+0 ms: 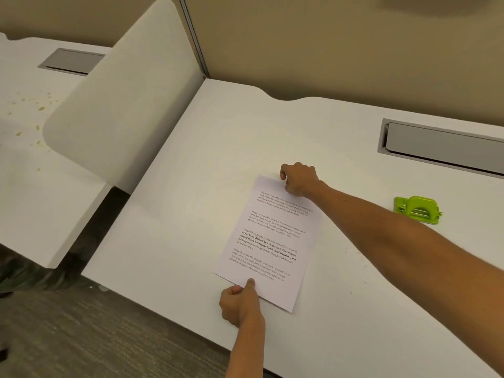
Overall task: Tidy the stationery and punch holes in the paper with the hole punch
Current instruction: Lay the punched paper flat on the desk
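The white printed paper sheet [268,242], thin and floppy, lies flat on the white bench [191,186], the left hand [240,304] pinching its near edge, the right hand [300,178] seemingly pinching the far corner, the lime-green hole punch [417,210] well apart.

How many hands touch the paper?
2. The left hand holds the near edge of the paper; the right hand holds its far edge.
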`<state>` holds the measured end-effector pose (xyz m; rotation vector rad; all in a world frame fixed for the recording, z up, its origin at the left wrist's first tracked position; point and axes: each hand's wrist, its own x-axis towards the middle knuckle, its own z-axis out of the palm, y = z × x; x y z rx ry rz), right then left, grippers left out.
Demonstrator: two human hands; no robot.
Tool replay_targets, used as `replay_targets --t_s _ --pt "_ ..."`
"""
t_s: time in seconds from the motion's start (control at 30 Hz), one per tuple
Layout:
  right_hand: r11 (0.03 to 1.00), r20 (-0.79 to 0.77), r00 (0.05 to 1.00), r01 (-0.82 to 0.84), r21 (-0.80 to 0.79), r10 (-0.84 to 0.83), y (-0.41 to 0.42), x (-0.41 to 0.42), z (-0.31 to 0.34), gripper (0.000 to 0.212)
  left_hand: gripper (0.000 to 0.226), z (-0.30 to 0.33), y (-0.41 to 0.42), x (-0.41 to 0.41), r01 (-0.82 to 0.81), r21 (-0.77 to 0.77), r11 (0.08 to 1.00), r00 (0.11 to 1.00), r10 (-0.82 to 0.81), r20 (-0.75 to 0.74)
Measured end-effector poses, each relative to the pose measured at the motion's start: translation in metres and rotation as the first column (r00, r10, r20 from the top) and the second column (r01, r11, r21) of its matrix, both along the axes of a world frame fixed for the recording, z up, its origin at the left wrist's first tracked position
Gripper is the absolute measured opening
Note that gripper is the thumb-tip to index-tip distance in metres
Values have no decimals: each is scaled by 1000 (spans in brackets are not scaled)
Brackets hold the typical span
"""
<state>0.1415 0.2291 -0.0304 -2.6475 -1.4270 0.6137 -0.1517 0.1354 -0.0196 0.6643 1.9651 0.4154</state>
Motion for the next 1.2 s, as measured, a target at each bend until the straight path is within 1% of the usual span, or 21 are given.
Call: replay_targets --t_s 0.4,0.67,0.83,1.03,1.2 --pt "999 -41 999 26 34 -25 -7 2 -8 30 30 4 -2 4 80 71 994 997 -78 -29" --pt "999 -35 999 28 35 -27 -6 1 -8 33 28 0 -5 0 201 117 973 976 -189 -110" --pt "999 -44 999 18 36 -17 -4 -3 -6 35 27 -4 -6 -3 238 130 963 966 -220 -139" --pt "998 -102 994 36 55 -31 -6 -2 -1 40 30 -4 -5 -5 284 146 948 950 -258 -177" --pt "981 -186 976 136 137 -109 -26 5 8 40 34 1 -8 -21 326 121 938 915 -281 -288"
